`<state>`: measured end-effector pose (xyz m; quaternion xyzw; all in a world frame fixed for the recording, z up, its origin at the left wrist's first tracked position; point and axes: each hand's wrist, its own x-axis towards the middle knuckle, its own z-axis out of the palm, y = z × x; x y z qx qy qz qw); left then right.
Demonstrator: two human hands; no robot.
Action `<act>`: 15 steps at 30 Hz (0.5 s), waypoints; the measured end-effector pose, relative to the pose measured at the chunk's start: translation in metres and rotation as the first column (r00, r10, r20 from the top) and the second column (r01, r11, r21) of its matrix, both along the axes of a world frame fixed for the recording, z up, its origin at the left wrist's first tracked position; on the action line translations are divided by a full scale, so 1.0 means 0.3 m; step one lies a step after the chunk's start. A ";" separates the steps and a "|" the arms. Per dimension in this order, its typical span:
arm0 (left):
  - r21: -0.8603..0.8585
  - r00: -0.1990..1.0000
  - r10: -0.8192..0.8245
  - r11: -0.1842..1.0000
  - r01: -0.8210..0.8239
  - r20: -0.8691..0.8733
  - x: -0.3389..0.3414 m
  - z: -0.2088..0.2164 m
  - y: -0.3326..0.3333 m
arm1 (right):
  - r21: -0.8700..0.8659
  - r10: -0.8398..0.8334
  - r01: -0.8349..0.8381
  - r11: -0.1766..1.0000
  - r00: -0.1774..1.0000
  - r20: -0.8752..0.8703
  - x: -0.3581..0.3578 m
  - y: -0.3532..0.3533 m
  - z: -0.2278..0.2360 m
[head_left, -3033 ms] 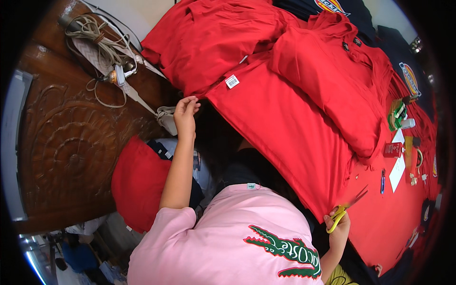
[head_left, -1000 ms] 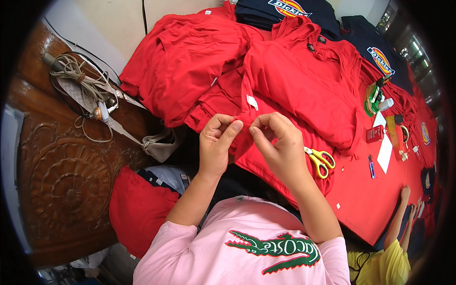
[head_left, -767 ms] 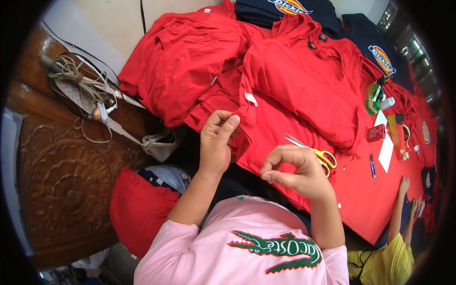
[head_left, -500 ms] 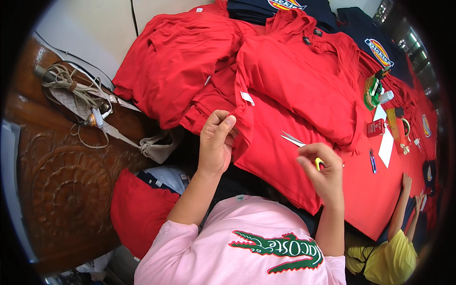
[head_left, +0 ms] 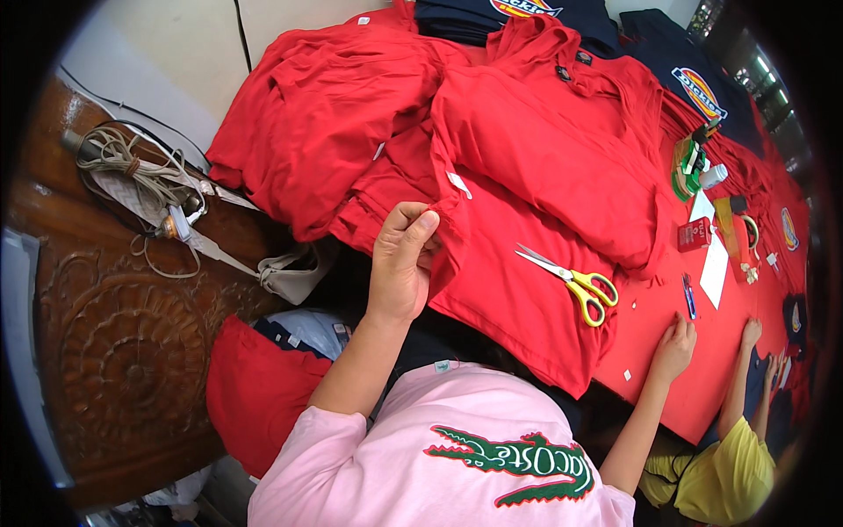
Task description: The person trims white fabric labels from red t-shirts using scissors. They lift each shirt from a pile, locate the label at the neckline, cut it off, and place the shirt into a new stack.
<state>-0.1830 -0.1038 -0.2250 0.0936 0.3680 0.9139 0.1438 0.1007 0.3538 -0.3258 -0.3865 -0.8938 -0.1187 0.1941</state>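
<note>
My left hand (head_left: 402, 259) pinches the edge of a red T-shirt (head_left: 518, 307) between thumb and forefinger, beside a small white label (head_left: 458, 184) on the cloth. Yellow-handled scissors (head_left: 572, 283) lie on the shirt, blades pointing up and left, with neither hand on them. To the right, my right hand (head_left: 674, 349) is down at the red tabletop (head_left: 654, 386), fingers drawn together just below a blue pen (head_left: 689, 297). What its fingertips hold, if anything, I cannot make out. A tiny white tag (head_left: 627, 375) lies on the table left of that hand.
Heaped red shirts (head_left: 325, 114) cover the table's far left; dark printed shirts (head_left: 518, 22) are stacked behind. A red box (head_left: 694, 234), white paper strip (head_left: 714, 277) and tape dispenser (head_left: 688, 167) sit at right. A yellow-sleeved co-worker (head_left: 720, 470) works there. Coiled cable (head_left: 132, 154) lies at left.
The scissors have been let go and now rest on the red shirt. My right hand has moved right and down to the table near the pen. My left hand keeps its hold.
</note>
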 end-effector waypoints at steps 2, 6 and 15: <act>0.012 1.000 0.019 1.000 -0.019 0.014 0.006 0.013 0.007 | -0.003 0.035 -0.035 0.999 0.999 -0.029 -0.009 -0.003 0.031; -0.029 0.999 0.030 0.999 -0.030 0.018 0.007 0.022 0.014 | 0.295 0.153 -0.079 0.952 0.960 -0.234 -0.050 0.016 0.049; -0.071 0.998 0.068 0.995 -0.069 -0.014 0.006 0.017 0.001 | -0.001 0.005 -0.005 1.000 1.000 0.029 -0.067 0.079 0.061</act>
